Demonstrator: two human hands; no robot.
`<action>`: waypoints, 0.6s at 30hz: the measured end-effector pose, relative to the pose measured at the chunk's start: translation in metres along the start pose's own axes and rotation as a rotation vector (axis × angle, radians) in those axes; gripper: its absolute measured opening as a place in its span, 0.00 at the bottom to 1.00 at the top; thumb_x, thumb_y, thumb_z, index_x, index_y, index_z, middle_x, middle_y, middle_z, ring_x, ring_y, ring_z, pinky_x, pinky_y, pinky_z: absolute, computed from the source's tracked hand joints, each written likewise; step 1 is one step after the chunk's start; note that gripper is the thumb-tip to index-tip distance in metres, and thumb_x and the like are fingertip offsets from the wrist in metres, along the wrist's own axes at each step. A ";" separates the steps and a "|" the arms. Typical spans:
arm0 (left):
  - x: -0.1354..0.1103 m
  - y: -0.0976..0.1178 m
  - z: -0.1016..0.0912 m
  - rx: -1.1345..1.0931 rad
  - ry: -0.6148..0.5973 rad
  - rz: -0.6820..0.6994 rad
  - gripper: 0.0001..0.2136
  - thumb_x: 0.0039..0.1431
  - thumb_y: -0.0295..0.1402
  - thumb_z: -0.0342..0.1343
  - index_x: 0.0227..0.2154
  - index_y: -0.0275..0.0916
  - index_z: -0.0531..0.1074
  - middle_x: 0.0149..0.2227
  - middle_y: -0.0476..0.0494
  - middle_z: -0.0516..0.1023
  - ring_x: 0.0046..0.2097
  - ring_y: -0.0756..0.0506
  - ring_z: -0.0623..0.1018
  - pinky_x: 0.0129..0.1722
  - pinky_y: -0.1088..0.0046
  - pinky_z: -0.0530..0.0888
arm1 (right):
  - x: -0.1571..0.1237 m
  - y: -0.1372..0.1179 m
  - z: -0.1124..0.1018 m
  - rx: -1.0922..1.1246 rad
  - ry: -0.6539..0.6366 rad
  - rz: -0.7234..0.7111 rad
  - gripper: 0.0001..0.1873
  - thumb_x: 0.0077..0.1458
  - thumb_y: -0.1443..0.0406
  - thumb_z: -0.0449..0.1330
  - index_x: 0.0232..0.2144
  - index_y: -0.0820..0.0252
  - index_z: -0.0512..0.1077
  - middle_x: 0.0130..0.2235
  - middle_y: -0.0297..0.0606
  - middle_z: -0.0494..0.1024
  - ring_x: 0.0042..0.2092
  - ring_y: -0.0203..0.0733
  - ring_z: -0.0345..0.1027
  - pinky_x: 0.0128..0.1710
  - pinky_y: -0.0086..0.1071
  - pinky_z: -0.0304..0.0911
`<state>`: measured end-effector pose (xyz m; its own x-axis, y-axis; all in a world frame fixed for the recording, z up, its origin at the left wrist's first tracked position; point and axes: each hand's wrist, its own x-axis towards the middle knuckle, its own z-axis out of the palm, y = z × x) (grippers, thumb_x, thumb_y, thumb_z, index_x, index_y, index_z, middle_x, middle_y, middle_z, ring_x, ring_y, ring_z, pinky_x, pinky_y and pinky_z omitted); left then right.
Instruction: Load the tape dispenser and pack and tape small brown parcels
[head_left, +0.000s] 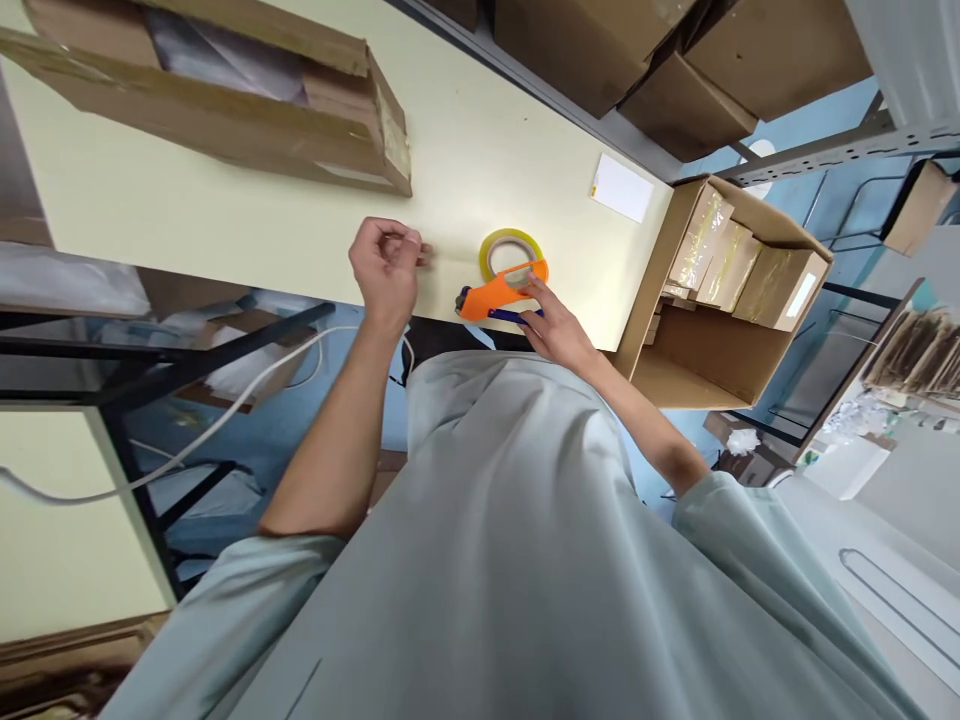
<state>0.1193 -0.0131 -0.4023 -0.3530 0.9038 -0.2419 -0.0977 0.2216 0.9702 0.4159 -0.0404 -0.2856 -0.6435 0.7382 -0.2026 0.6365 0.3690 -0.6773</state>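
A tape dispenser [491, 296] with an orange frame and a dark blue handle carries a roll of yellowish tape [490, 246]. My right hand [559, 328] has its fingers and thumb around the handle side of the dispenser, near the table's front edge. To the left of the dispenser, my left hand [386, 268] is held closed, fingertips curled towards the thumb. Whatever may be pinched in it is too small or too clear to make out.
An open long cardboard box [300, 140] with plastic wrapping inside lies on the pale table [480, 130] at the left. A white card [621, 188] lies on the right. Beyond the table's right end is a large carton [690, 375] holding smaller taped boxes [726, 262]. Shelved cartons [592, 50] line the back.
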 end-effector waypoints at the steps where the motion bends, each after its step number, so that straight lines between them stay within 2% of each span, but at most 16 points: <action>1: 0.001 -0.004 -0.003 0.001 -0.003 0.009 0.39 0.54 0.76 0.70 0.40 0.44 0.66 0.29 0.61 0.73 0.30 0.57 0.74 0.33 0.71 0.76 | 0.004 0.000 0.004 -0.014 -0.020 -0.001 0.20 0.83 0.58 0.49 0.47 0.56 0.80 0.74 0.53 0.74 0.86 0.53 0.53 0.84 0.61 0.61; 6: 0.001 -0.017 -0.005 -0.005 0.014 -0.039 0.42 0.52 0.79 0.67 0.41 0.45 0.64 0.29 0.61 0.71 0.32 0.57 0.76 0.34 0.69 0.75 | 0.023 0.015 0.014 -0.068 -0.143 0.013 0.23 0.84 0.61 0.47 0.48 0.60 0.82 0.78 0.54 0.69 0.87 0.51 0.50 0.86 0.56 0.56; 10: 0.001 -0.020 0.000 -0.020 0.054 -0.088 0.46 0.45 0.84 0.64 0.42 0.44 0.62 0.32 0.60 0.71 0.35 0.57 0.77 0.34 0.69 0.74 | 0.033 0.037 0.011 -0.082 -0.181 0.044 0.22 0.84 0.59 0.48 0.58 0.57 0.82 0.78 0.49 0.71 0.86 0.49 0.52 0.87 0.58 0.54; 12: 0.001 -0.019 0.003 -0.022 0.068 -0.092 0.48 0.43 0.86 0.62 0.42 0.44 0.62 0.32 0.60 0.71 0.36 0.58 0.78 0.35 0.70 0.74 | 0.037 0.048 0.007 -0.092 -0.184 0.050 0.23 0.84 0.57 0.48 0.62 0.56 0.80 0.79 0.48 0.71 0.86 0.50 0.52 0.87 0.60 0.53; 14: 0.000 -0.016 0.004 -0.034 0.088 -0.097 0.48 0.43 0.86 0.62 0.41 0.44 0.62 0.32 0.61 0.72 0.36 0.59 0.78 0.35 0.71 0.74 | 0.040 0.056 0.001 -0.105 -0.211 0.036 0.24 0.85 0.55 0.48 0.61 0.56 0.81 0.80 0.49 0.70 0.86 0.51 0.51 0.87 0.61 0.52; 18: -0.003 -0.006 0.005 -0.092 0.123 -0.124 0.47 0.42 0.84 0.66 0.40 0.44 0.64 0.33 0.61 0.75 0.35 0.57 0.79 0.35 0.70 0.75 | 0.040 0.064 -0.004 -0.150 -0.236 0.026 0.28 0.86 0.55 0.43 0.62 0.57 0.80 0.80 0.49 0.69 0.87 0.49 0.49 0.88 0.60 0.49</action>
<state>0.1255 -0.0156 -0.4071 -0.4437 0.8188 -0.3642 -0.2297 0.2890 0.9294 0.4330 0.0151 -0.3344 -0.6965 0.6026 -0.3896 0.6983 0.4442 -0.5614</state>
